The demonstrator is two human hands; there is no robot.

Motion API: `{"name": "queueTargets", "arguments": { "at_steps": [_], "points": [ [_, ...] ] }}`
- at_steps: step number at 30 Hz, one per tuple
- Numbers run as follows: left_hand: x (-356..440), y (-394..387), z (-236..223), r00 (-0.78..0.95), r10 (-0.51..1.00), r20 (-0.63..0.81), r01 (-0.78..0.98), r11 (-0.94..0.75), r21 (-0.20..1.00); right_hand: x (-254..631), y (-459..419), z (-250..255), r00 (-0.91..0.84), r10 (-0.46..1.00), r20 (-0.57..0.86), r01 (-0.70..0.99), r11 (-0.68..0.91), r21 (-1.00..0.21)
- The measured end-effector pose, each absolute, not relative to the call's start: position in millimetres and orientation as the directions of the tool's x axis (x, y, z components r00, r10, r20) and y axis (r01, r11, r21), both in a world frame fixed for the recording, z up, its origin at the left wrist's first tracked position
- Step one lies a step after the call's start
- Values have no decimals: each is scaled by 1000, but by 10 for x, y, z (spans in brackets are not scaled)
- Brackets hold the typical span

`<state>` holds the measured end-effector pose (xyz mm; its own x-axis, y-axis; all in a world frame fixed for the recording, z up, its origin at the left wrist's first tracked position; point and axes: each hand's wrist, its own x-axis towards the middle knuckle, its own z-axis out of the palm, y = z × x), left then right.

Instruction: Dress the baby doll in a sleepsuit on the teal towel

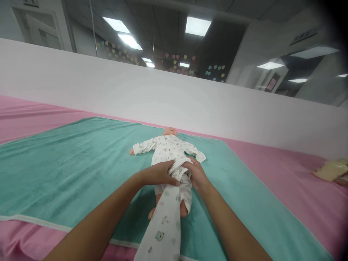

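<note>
Gripping printed cloth [165,223] at nine and three o'clock, left hand [159,173] and right hand [198,175] tend a shirted doll [164,146], shins [158,198] yet uncovered.

A teal blanket [81,163] with a white edge lies over a pink sheet [272,166]. Beyond stands a white wall [136,94]; dark glass [217,45] above it shows small colored hearts [215,67] and bright rectangular lights [198,26]. A pale yellowish object [330,170] sits far right.
</note>
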<state>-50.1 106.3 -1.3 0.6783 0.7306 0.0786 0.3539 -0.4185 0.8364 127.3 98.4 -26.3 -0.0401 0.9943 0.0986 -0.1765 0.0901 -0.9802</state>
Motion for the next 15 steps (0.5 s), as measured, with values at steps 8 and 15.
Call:
{"name": "queueTargets", "arguments": {
  "at_steps": [8,15],
  "points": [
    [-442,1052,-133,468,874,132,-50,-123,991,1362,950,-167,-244,965,95,104,123,-987],
    [-412,1101,-229,396,911,116,-182,-46,982,1270,910,-206,-312,949,39,212,110,-971]
  ]
}}
